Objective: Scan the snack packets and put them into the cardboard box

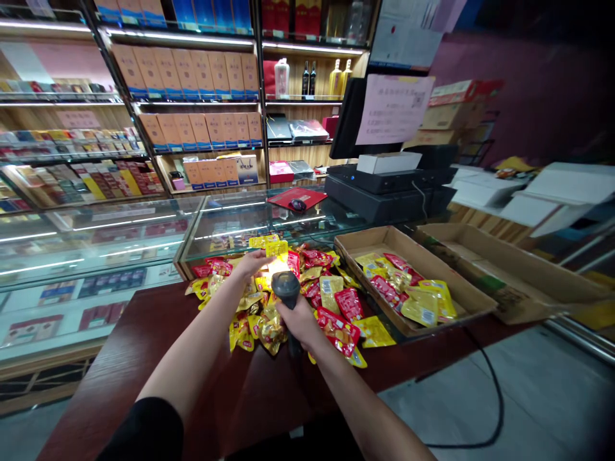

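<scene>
My right hand is wrapped round the handle of a dark barcode scanner, whose head faces away from me. Its light falls brightly on a yellow snack packet that my left hand pinches by its left side. Beneath both hands spreads a heap of red, yellow and gold snack packets on the dark red counter. A red packet lies just right of the scanner. The glare hides the print on the held packet.
Right of the heap stands a cardboard box with several packets inside, beside another cardboard tray. Behind are a glass display case, a mouse and a monitor. A black cable hangs at the right.
</scene>
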The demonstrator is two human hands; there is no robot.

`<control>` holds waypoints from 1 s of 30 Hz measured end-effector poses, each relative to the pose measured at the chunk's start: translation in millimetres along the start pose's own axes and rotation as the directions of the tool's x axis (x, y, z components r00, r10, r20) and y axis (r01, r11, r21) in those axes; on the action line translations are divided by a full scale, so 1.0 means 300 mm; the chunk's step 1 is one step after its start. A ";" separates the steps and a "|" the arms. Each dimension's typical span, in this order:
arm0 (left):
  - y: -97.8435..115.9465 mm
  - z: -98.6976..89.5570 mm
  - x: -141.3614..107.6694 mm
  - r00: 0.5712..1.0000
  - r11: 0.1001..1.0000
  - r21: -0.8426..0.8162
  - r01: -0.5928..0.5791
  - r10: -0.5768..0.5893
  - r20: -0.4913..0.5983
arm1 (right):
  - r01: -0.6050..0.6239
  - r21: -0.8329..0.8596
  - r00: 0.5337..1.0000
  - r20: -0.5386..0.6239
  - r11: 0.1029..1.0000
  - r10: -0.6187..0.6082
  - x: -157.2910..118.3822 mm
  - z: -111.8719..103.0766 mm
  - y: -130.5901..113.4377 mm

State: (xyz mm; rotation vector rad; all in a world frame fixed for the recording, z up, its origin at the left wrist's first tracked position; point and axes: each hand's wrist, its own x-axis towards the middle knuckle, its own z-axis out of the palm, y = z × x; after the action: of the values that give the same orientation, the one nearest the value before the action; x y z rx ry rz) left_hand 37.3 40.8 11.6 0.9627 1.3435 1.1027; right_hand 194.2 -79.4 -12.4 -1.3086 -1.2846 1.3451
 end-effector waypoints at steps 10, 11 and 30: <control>0.019 0.002 -0.055 0.992 0.999 0.029 0.030 -0.033 0.126 | -0.099 0.368 0.995 0.003 0.925 0.105 0.170 -0.124 -0.164; 0.020 0.006 -0.059 0.990 0.999 0.032 0.030 -0.034 0.139 | -0.157 0.390 0.988 0.059 0.907 0.145 0.192 -0.137 -0.183; 0.181 0.887 0.038 0.916 0.999 0.047 0.003 -0.022 0.401 | -0.233 0.412 0.955 -0.074 0.881 0.287 0.169 -0.896 -0.381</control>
State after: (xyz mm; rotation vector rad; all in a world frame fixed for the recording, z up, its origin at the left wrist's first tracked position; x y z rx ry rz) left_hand 299.0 87.1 69.2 1.1421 1.0376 0.8093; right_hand 446.0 14.6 113.1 -1.2818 -0.7050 1.5782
